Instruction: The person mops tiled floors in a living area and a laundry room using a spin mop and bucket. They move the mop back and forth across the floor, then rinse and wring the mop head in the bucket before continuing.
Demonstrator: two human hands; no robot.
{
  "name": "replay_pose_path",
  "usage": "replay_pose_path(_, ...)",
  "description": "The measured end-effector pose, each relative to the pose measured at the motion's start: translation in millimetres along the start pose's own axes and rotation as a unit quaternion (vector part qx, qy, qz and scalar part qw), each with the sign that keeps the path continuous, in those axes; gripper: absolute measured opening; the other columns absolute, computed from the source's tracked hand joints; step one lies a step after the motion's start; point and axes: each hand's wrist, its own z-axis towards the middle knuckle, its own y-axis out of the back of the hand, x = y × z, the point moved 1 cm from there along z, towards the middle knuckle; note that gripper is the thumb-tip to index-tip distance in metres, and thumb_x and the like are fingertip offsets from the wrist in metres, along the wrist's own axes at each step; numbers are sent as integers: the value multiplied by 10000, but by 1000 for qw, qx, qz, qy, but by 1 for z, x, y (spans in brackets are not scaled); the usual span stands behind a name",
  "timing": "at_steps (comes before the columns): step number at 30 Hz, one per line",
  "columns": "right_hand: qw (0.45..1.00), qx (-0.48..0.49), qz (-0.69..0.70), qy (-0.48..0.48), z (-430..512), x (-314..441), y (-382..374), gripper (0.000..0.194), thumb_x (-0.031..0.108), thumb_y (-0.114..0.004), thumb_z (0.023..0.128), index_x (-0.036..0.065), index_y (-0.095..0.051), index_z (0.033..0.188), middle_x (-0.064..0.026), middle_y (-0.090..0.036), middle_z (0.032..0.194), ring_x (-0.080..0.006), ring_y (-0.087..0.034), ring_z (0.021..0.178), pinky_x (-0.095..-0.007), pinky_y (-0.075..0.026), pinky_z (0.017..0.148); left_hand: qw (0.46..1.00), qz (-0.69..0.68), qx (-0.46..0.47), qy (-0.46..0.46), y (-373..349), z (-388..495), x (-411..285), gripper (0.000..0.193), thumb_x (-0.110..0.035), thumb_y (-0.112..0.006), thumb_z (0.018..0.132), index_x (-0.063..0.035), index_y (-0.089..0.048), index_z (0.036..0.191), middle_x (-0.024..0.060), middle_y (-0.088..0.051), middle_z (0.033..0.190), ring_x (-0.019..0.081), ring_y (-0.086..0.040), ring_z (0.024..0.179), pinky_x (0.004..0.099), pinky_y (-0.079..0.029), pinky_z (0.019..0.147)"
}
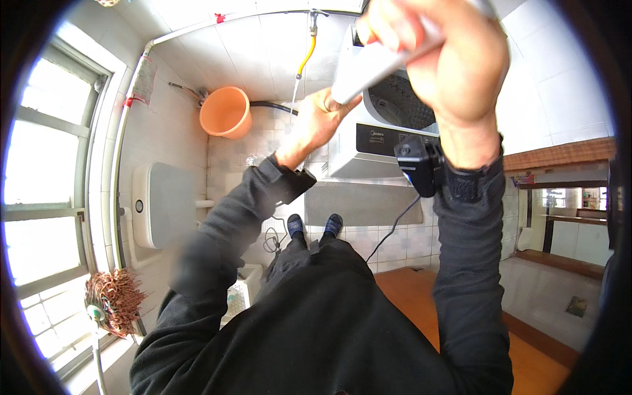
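My right hand (459,64) is raised at the upper right, its fingers wrapped around a long white object (368,71). That object slants down to the left; its exact kind is unclear. The fingers and thumb of my left hand (316,118) are around its lower end. Behind it stands a white Midea top-loading washing machine (345,153), its lid raised and its dark drum (402,101) partly showing. Left of the machine, water runs from a yellow hose (308,54) fitted to a wall tap (313,24).
An orange bucket (224,113) is against the left corner wall. A grey mat (365,203) lies before the machine, near my slippered feet. A mop head (116,303) is by the window at left. A wooden ledge (558,153) juts out at right.
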Motion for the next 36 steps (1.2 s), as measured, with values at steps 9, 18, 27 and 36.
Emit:
replay_pose_path(9, 960, -90, -30, -265, -44, -118, -10, 149, 144, -732, 761, 53, -614, 760, -72, -605, 691, -173, -598, 603, -309, -486, 565, 979, 175, 83, 62, 37, 41, 115, 425, -361, -641, 940, -16, -649, 1189, 165, -679, 1048, 291, -637, 978, 365, -488, 837)
replay_pose_path(18, 995, -11, -85, 41, 17, -75, 36, 142, 143, -673, 887, 37, -654, 794, -2, -576, 610, -106, -555, 536, -259, -454, 515, 991, 123, 47, 19, 37, 64, 58, 479, -430, -679, 924, 18, -639, 759, 35, -590, 685, 97, -517, 678, 301, -443, 630)
replay_pose_path(27, 971, -82, -151, -166, -35, -107, 13, 158, 145, -739, 845, 35, -651, 773, -19, -647, 696, -98, -608, 623, -275, -493, 582, 970, 195, 100, 110, 38, 84, 134, 543, -479, -712, 874, 54, -673, 966, 188, -666, 753, 223, -605, 712, 403, -498, 701)
replay_pose_path(36, 977, -52, -158, -134, -45, -71, 14, 121, 95, -641, 880, 39, -575, 794, -54, -637, 775, -157, -638, 711, -339, -562, 761, 989, 121, 39, 75, 10, 38, 125, 372, -346, -712, 909, 25, -683, 923, 101, -670, 743, 151, -555, 687, 375, -492, 678)
